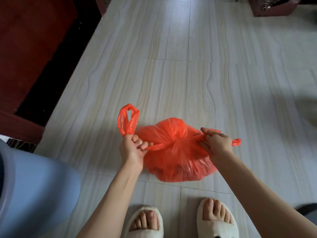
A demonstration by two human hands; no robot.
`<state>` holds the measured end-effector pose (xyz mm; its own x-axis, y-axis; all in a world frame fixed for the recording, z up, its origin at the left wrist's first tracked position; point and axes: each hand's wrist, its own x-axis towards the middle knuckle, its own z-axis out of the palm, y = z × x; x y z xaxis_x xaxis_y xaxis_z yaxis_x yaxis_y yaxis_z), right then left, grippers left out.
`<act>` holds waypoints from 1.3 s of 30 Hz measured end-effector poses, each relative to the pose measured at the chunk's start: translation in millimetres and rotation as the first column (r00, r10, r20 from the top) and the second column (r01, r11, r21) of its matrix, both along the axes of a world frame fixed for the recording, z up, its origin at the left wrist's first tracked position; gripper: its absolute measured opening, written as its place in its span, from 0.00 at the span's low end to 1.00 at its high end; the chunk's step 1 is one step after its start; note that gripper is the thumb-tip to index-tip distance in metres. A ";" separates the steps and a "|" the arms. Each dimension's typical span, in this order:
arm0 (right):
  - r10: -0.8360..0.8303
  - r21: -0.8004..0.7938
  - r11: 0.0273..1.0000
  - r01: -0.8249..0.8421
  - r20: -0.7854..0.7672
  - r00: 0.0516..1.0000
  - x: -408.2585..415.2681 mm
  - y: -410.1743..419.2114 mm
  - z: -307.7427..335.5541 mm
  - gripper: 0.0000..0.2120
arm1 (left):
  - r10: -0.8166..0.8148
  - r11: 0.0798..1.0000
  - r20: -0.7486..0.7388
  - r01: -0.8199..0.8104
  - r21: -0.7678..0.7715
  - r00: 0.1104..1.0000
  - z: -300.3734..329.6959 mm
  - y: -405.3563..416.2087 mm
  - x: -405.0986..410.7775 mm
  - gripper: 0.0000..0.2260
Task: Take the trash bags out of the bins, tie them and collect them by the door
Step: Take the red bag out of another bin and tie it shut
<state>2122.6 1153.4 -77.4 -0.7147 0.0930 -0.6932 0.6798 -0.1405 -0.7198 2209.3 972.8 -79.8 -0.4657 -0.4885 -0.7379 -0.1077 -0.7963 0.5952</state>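
Note:
An orange plastic trash bag (175, 157) sits on the pale tiled floor in front of my feet, bulging with dark contents. Its two handles are crossed into a knot at the top middle. My left hand (133, 148) is shut on the left handle, whose loop sticks up above my fist. My right hand (216, 143) is shut on the right handle, with its end poking out to the right. Both handles are pulled apart sideways and look taut.
A light blue bin (34, 191) stands at the lower left. Dark red wooden furniture (29, 48) runs along the left side. A dark reddish box (272, 6) sits at the top right. My feet in white slippers (180, 222) are just below the bag.

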 end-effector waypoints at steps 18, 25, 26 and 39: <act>0.275 0.047 0.961 -0.272 -0.081 0.958 13.9 9.5 -4.3 0.21 | -0.457 0.860 -0.151 0.392 -0.326 0.877 -6.6 18.9 -3.4 0.29; 0.418 0.049 0.908 -0.416 -0.055 0.907 17.3 4.5 -8.4 0.22 | -0.369 0.059 0.254 0.295 -0.954 0.894 -4.5 37.2 -14.8 0.11; 0.447 0.052 0.894 -0.444 -0.053 0.893 16.9 3.5 -9.4 0.22 | -0.406 0.092 0.211 0.269 -0.959 0.889 3.1 40.8 -20.0 0.10; 0.287 0.158 0.958 -0.240 -0.486 0.826 12.7 5.8 6.1 0.17 | -0.496 -0.435 0.864 0.837 -0.331 0.085 4.0 56.9 -39.0 0.32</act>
<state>2135.3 1159.2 -71.3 -0.9663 -0.1065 -0.2342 0.2277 0.0701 -0.9712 2170.3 1029.7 -75.9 -0.8471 -0.1118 -0.5196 -0.3546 0.8471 0.3958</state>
